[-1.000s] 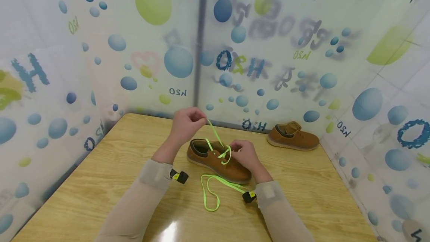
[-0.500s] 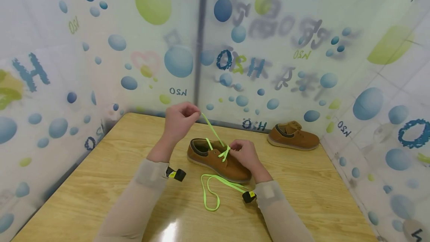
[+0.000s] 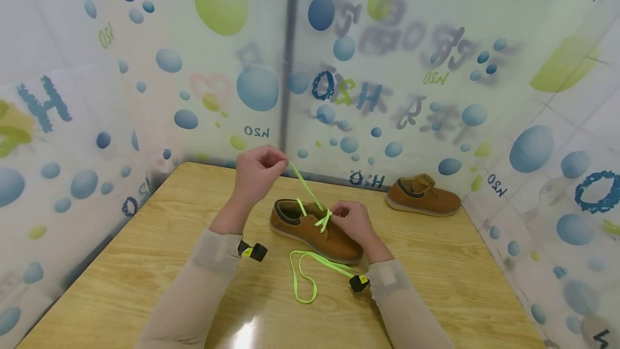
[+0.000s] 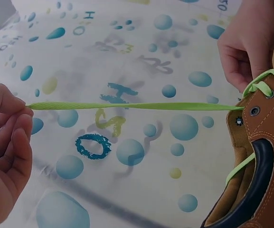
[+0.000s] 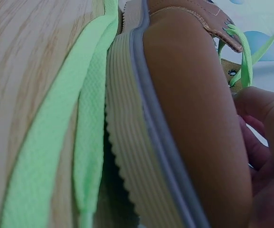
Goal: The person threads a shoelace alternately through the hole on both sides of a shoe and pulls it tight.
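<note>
A brown lace-up shoe [image 3: 334, 242] sits on the table with its toe to the right and a neon-green shoelace [image 3: 306, 183] through some of its eyelets. Above the heel, my left hand [image 3: 258, 174] pinches the lace. In the left wrist view that stretch of lace runs taut from the fingertips to an eyelet. My right hand [image 3: 352, 225] grips the shoe at its far eyelet flap [image 5: 232, 71], its curled fingertips against the lace there. The exact contact is partly hidden. A long loose length of the lace [image 3: 305, 299] lies looped on the table before the shoe.
A second brown shoe [image 3: 426, 201], with no lace visible in it, stands at the table's back right corner. Patterned curtains [image 3: 411, 96] enclose the wooden table [image 3: 169, 220] behind and at both sides.
My left hand has moved up and to the left, drawing the lace through. The small loop of lace at the eyelets has tightened. My right hand has stayed in place.
</note>
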`<state>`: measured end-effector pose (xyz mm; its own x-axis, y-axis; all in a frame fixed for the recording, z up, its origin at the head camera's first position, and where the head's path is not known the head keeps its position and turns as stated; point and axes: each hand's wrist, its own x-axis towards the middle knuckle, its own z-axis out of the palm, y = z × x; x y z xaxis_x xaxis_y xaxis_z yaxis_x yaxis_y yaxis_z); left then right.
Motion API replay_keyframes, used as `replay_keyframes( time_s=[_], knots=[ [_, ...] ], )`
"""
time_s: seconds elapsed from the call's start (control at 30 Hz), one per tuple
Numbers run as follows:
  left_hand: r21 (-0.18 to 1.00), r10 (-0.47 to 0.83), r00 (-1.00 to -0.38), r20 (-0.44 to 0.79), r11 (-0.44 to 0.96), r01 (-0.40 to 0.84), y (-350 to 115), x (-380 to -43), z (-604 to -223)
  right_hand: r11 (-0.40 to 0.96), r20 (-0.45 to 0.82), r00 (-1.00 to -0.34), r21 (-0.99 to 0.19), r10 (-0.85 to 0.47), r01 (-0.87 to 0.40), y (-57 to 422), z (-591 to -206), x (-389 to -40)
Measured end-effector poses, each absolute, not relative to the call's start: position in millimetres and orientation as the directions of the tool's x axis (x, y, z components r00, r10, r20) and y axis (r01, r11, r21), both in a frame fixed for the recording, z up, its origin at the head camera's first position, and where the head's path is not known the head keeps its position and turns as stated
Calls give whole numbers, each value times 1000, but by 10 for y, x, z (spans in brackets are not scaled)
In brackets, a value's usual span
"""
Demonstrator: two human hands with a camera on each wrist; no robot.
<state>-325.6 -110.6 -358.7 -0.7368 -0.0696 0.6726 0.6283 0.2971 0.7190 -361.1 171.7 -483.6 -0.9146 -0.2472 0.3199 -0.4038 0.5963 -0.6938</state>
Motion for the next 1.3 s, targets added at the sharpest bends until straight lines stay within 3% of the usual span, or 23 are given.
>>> replay_keyframes(
  time_s=[0.83, 1.3],
  knots=[
    [701, -78, -711, 699, 271, 659, -1125, -3215, -3545, 600, 299, -921, -699, -249, -389, 1715, -4832, -3618],
    [752, 59, -787, 614, 257, 607, -1139, -3198, -3531, 598, 290, -913, -690, -286, -407, 1724, -4788, -3608]
  ],
)
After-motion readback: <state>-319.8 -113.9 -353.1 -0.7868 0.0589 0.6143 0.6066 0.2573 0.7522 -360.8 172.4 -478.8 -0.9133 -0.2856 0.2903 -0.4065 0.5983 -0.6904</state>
